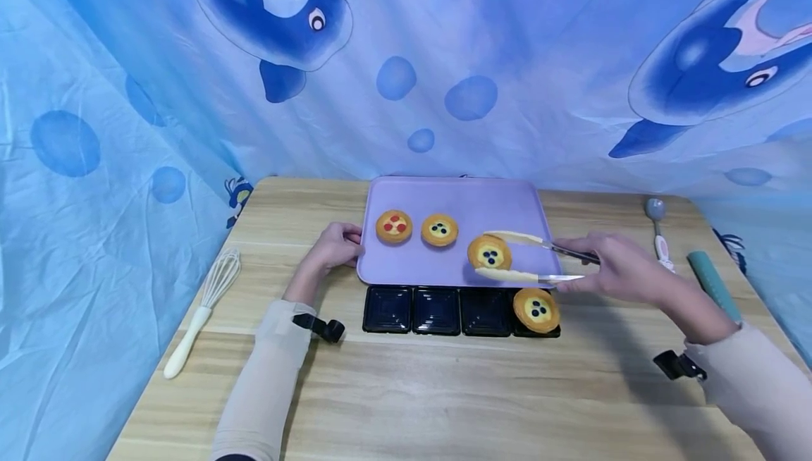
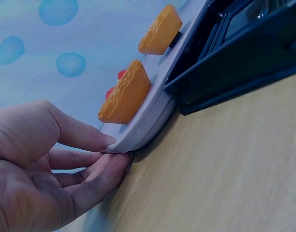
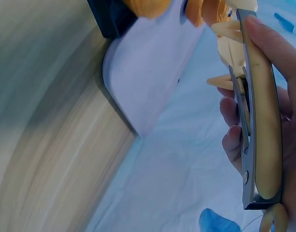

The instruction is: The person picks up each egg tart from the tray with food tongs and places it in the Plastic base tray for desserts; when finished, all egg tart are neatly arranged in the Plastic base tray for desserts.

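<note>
We see the left hand point(image 1: 337, 244) pinching the left edge of a purple tray point(image 1: 463, 197), and the right hand point(image 1: 614, 267), its grip curled round tongs point(image 1: 515, 275) whose tips flank a blueberry tart point(image 1: 490, 256) at the tray's right front, lifted or not we cannot tell, near black boxes point(image 1: 436, 310) on the worktop point(image 1: 444, 390).

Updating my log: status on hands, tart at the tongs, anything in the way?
Left hand pinching lilac tray edge. Right hand holding tongs, arms either side of dark-berry tart; grip unclear. Rightmost black compartment occupied by another tart.
</note>
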`<state>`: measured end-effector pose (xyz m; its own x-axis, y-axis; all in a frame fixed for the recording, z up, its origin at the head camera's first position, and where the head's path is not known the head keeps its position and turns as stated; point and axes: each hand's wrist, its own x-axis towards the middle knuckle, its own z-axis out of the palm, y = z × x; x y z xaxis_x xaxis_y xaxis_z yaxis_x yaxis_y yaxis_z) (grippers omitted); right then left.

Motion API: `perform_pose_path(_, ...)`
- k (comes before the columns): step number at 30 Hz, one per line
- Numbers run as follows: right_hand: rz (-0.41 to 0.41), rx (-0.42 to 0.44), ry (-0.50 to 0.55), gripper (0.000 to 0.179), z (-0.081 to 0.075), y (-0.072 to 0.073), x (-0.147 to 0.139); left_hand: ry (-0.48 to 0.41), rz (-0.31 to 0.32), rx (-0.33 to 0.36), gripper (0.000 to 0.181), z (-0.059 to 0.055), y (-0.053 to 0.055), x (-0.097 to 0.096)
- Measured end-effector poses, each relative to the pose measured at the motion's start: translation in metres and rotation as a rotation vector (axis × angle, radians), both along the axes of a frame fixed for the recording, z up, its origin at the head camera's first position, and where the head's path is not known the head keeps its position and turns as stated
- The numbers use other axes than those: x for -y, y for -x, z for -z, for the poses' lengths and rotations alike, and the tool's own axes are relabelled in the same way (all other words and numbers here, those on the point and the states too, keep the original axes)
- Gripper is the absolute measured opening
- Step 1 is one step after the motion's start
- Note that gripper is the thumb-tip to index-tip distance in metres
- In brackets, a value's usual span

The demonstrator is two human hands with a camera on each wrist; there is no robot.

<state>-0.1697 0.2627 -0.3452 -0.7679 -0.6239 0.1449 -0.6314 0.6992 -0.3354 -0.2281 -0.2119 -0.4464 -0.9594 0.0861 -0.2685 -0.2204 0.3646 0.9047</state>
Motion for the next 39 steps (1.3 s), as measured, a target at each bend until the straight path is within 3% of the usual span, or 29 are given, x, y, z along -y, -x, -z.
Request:
perform_pose_path(7, -0.033, 0.031, -0.024, 0.068, 0.001, -0.028, 0.002, 0.005, 0.003, 0.005, 0.047, -0.001, -0.001, -0.001)
perform_pose_path(14, -0.055, 0.065, -0.053, 0.072, 0.008, -0.039, 0.001, -0.009, -0.002, -0.008, 0.047, 0.000, -0.001, 0.000)
perform_pose_path(24, -0.080, 0.030, -0.110, 0.064, 0.013, -0.039, 0.004, -0.003, -0.006, -0.001, 0.048, -0.002, 0.000, 0.000)
perform_pose_path(39, -0.068, 0.100, -0.152, 0.066, 0.013, -0.035, 0.010, -0.007, -0.009, 0.006, 0.048, -0.001, 0.000, 0.002)
